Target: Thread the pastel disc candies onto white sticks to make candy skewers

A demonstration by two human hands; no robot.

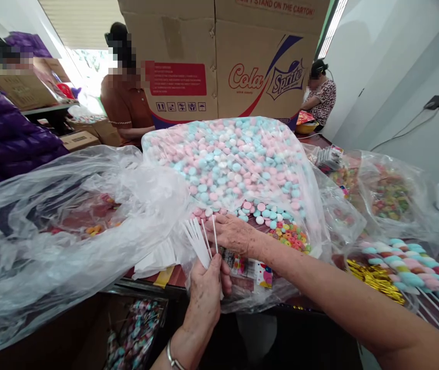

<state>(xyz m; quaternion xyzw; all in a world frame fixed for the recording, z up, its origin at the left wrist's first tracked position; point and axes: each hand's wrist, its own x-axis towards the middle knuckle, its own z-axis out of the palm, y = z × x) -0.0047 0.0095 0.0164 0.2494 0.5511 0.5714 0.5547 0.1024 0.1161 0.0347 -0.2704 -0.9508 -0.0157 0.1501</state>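
My left hand (206,282) is closed around a fan of flat white sticks (198,244), their upper ends pointing up and away. Two thinner sticks stand apart from the bunch. Just behind them, my right hand (234,235) reaches in from the right with its fingers bent together. The sticks partly cover those fingertips, so what they pinch, if anything, is hidden. Beyond the hands, pink, blue and white round candies (225,164) fill a large clear plastic bag, and some spill from its mouth. Colourful ring candies (290,236) lie to the right of my right wrist.
A big carton (180,46) stands behind the candy bag. Crumpled plastic (88,277) covers the left side. Finished candy skewers (412,267) lie at right beside gold twist ties (375,280). Below left, a box holds wrapped skewers (138,329). Several people work in the background.
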